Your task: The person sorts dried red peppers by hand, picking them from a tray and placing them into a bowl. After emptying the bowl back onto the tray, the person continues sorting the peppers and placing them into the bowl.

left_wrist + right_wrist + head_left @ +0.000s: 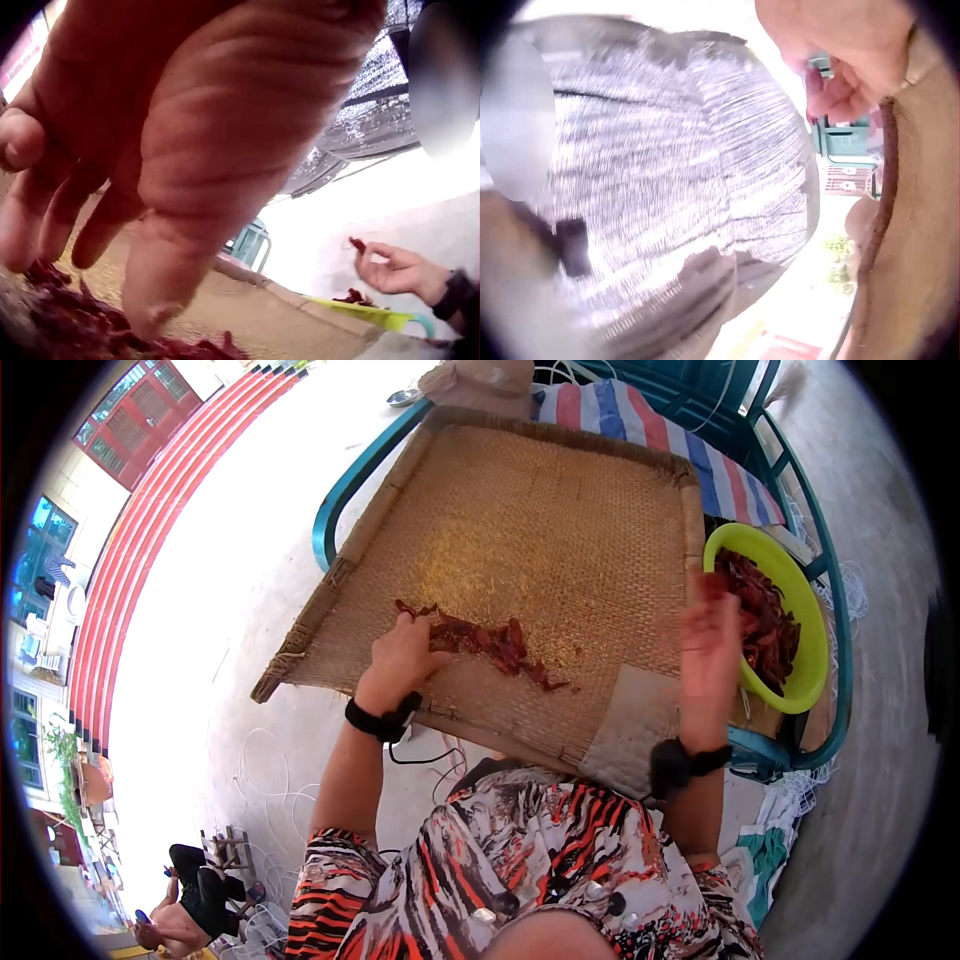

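Dark red dried peppers [485, 643] lie in a loose row on a woven tray [600, 530]. At the row's left end my left hand [400, 660] rests its fingertips, thumb spread apart; in the left wrist view the fingers of that left hand [195, 142] hang down onto the peppers [97, 319]. My right hand [710, 650], blurred, is raised beside the green basin. Between its thumb and fingers the right hand [397, 270] pinches a small red pepper piece [358, 244]. The right wrist view shows part of the right hand [847, 52].
A yellow-green basin [815, 650] of dried red peppers stands right of the tray. Yellow seeds [470, 565] are scattered over the weave. A flat grey piece [630, 725] covers the tray's near right corner. Beyond are a teal metal frame [335, 510] and a striped cloth [650, 425].
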